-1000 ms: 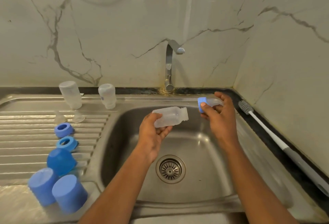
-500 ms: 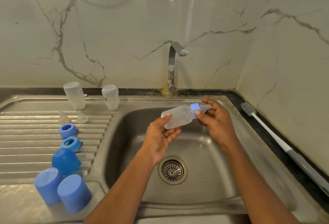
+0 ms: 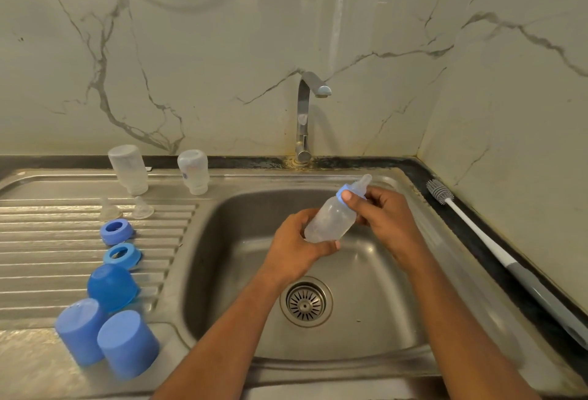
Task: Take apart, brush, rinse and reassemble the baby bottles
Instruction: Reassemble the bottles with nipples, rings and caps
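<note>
- Translucent frosted-plastic baby bottle (image 3: 331, 221): centre of the frame, held tilted above the basin of the brushed stainless-steel sink (image 3: 222, 240), with its neck toward the upper right.
- Pale blue plastic screw collar (image 3: 341, 193), carrying a clear, soft silicone teat (image 3: 362, 184): seated on the bottle's neck. Whether it is fully threaded cannot be told.
- Left hand (image 3: 294, 251): fingers and thumb wrapped round the bottle's lower body, clasping it.
- Right hand (image 3: 386, 216): thumb and fingers pinching the collar.
- Step in hand, as judged: reassembly, with the collar being screwed down. It goes best with the collar square to the neck, the left hand steadying and the right turning until just snug. A tilted collar would likely cross-thread, and the smooth plastic may slip if wet.
- Upper left, at the back of the ribbed steel drainboard (image 3: 47, 240): a taller upturned bottle body (image 3: 129, 169) and a shorter upturned bottle body (image 3: 193, 171), both cloudy and round-shouldered.
- Left of centre: an upper blue ring (image 3: 116, 231) and a lower blue ring (image 3: 122, 255), both open-centred.
- Lower left: a glossy domed blue cap (image 3: 112, 286).
- Right edge: a white-handled bottle brush (image 3: 477, 234) with a grey bristled head, lying along the dark counter.
</note>
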Demonstrator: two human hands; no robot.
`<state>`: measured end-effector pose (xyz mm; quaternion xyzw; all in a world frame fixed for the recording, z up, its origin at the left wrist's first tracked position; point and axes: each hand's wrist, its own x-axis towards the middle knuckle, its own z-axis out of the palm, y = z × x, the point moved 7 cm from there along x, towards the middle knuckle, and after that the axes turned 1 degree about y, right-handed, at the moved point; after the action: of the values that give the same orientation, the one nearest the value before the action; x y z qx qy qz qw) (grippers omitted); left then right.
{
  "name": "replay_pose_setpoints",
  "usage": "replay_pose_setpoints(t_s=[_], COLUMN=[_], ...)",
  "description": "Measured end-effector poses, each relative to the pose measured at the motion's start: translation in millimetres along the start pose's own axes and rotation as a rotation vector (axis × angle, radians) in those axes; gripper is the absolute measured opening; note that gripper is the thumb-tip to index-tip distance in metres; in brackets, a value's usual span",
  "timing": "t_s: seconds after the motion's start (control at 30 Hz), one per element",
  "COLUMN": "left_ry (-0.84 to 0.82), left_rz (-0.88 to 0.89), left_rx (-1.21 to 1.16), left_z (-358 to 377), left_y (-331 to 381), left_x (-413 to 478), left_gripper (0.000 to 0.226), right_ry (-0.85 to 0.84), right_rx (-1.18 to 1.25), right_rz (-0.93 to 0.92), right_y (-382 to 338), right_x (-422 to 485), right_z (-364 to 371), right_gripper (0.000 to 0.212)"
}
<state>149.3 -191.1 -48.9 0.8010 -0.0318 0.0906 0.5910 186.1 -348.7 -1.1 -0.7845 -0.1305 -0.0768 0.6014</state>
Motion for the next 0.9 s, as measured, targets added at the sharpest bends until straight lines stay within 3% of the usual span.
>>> replay_pose_setpoints(t_s=[0.07,0.2,0.27,0.33,0.43,0.63,0.83,0.9], left_ry=[0.034,0.061,0.043,0.006,-0.064,-0.143,-0.023,-0.045], left_rz=[0.018,-0.040,-0.061,-0.096,-0.142,-0.133,-0.002,-0.005], left_rx=[0.170,0.204,0.201,0.156,0.104,0.040,0.218,0.198], left_z=[-2.8,-1.6,0.2,2.8,8.8,15.6,10.9,13.1], left_y=[-1.2,-7.5,-9.5,-13.0,-15.1,-11.9,-1.2,-1.0], left_x=[0.2,-1.8,-0.7,1.5,1.1,-3.3,-4.6,-3.9], left_gripper=[0.049,0.054,0.052,0.046,0.040,0.028,0.044,0.044], right_ry=[0.028,0.098,0.051,-0.011,-0.045,-0.112,0.102,0.085], right_rx=[-0.087,-0.272,-0.299,-0.170,0.104,0.069,-0.127,-0.149], right_rz=[0.011,0.029,0.064,0.104,0.106,0.047,0.046,0.063], right_y=[4.1,2.6,5.6,8.1,4.7,0.8,-5.6,-4.1], right_x=[2.0,-0.1,-1.7,-0.5,2.2,1.6,3.0,1.8], right_z=[0.0,4.7,8.5,7.5,0.4,-2.7,-13.3,-8.7], right_gripper=[0.033,0.035,0.053,0.073,0.042,0.055,0.077,0.078])
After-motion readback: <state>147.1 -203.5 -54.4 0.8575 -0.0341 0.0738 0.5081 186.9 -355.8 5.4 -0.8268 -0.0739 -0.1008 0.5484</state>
